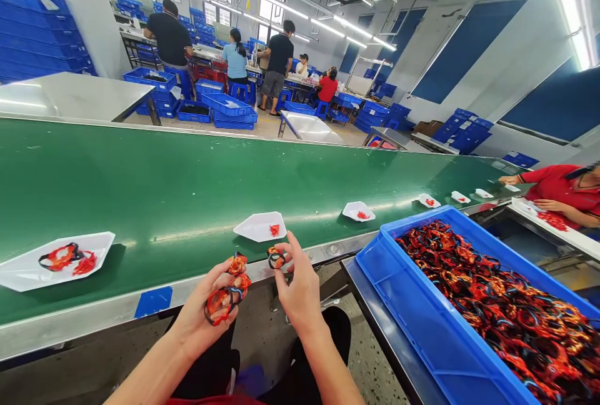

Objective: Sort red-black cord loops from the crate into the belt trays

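My left hand (206,311) is closed round a small bunch of orange-and-black patterned loops (227,295), held just in front of the conveyor's near edge. My right hand (297,286) pinches one more such loop (275,258) between thumb and fingers, close beside the left. Straight ahead on the green belt (164,186) lies a white paper tray (255,228) with a small red piece (274,229) in it. Another white tray (28,267) at the left holds a black loop and orange pieces (65,258).
A blue crate (422,317) full of the same orange-black loops stands at my right. More white trays (359,211) with red bits run down the belt toward a person in red (557,189). Other workers and stacked blue crates (37,36) fill the background.
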A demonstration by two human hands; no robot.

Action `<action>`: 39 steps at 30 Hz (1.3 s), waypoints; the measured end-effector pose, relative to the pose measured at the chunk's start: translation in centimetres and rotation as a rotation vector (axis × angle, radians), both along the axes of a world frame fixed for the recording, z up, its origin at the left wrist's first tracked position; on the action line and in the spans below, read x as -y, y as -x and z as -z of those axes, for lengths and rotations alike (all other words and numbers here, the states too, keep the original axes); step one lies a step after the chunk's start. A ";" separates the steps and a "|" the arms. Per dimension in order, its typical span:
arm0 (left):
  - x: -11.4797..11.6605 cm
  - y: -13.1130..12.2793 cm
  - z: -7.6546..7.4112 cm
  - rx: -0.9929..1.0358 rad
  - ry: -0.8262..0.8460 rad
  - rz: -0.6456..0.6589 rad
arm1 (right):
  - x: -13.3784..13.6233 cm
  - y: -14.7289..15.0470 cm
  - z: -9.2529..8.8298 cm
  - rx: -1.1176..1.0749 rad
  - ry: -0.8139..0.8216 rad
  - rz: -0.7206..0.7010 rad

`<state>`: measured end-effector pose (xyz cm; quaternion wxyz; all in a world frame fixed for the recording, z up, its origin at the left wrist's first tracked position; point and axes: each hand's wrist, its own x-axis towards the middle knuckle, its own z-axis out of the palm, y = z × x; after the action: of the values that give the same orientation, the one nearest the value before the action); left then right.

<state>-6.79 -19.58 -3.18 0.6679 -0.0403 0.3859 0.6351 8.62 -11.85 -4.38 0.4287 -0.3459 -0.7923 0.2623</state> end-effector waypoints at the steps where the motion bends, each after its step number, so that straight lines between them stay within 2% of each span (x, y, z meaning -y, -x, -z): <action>1: 0.0 -0.1 0.0 -0.002 0.000 0.001 | 0.0 -0.1 0.2 -0.002 -0.017 -0.001; 5: -0.1 -0.2 -0.1 -0.005 -0.018 0.004 | 0.0 -0.3 0.9 -0.067 -0.039 -0.009; 7: -0.1 -0.3 -0.1 -0.007 -0.022 0.006 | 0.3 -0.2 0.8 -0.184 0.078 -0.016; 9: 0.1 -0.2 -0.1 -0.011 -0.014 0.003 | 0.8 0.2 0.4 -0.394 0.361 -0.028; 13: 0.5 0.2 0.0 -0.035 0.003 -0.033 | 1.4 0.9 -0.4 -0.833 1.085 -0.171; 15: 0.8 0.5 0.0 -0.051 0.018 -0.047 | 1.5 1.1 -0.6 -0.966 1.286 -0.208; 17: 1.1 0.7 0.0 -0.064 0.040 -0.066 | 1.4 1.4 -0.5 -1.044 1.378 -0.176; 22: 1.7 1.3 -0.1 -0.084 0.032 -0.113 | 1.1 2.0 -0.3 -1.113 1.477 -0.053; 26: 2.2 1.8 0.2 -0.033 0.043 -0.106 | 1.1 2.4 -0.3 -1.071 1.479 -0.008; 33: 3.2 2.2 0.1 -0.066 0.028 -0.165 | 1.3 3.0 -0.4 -1.036 1.536 -0.043; 36: 3.6 2.5 0.2 -0.056 0.013 -0.148 | 1.3 3.7 -0.5 -0.956 1.448 -0.077; 39: 3.9 2.9 0.5 -0.029 0.003 -0.131 | 0.9 5.2 -0.9 -0.745 1.153 -0.135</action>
<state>-9.70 -23.45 -3.72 0.6193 -0.0573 0.3929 0.6774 3.44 -12.76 -3.45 0.4026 -0.3555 -0.3460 0.7693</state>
